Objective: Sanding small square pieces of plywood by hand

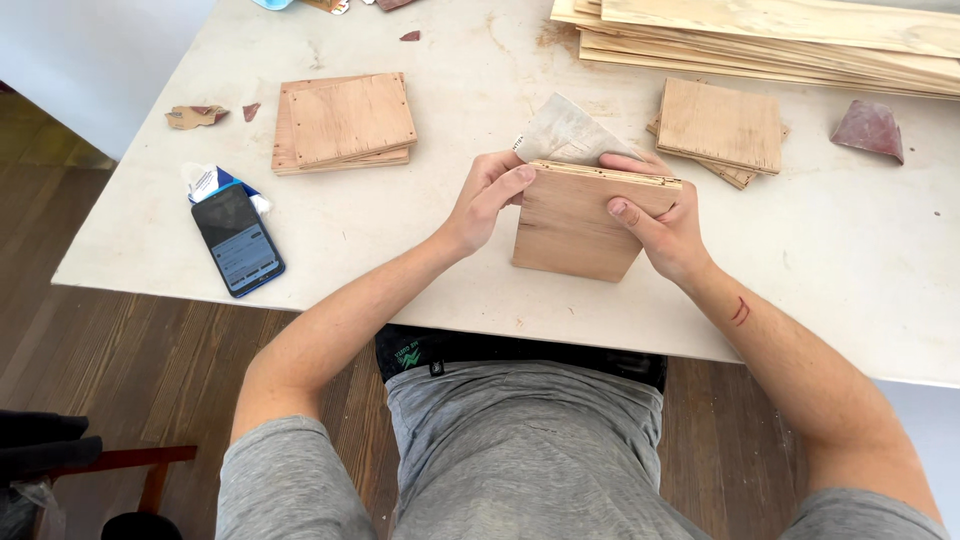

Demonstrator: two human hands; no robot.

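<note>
Square plywood piece [575, 228] held upright on edge over the bench [420, 250], approx centre, just above the near edge. Left hand [487, 197] on its left edge, fingers closed against the wood, thumb at the top corner. Right hand [655, 222] grips the right side, fingers clamped on the piece, thumb on the front face; it also seems to pin a grey sandpaper sheet [563, 133] behind the top edge. Stack of similar squares [345, 122] to the left, another stack [720, 127] just right of the hands. Long ply strips [780, 35] along the far edge. Phone [237, 240] near-left, w/ a small packet [207, 181] under it. Reddish sandpaper scrap [870, 130] far right.
</note>
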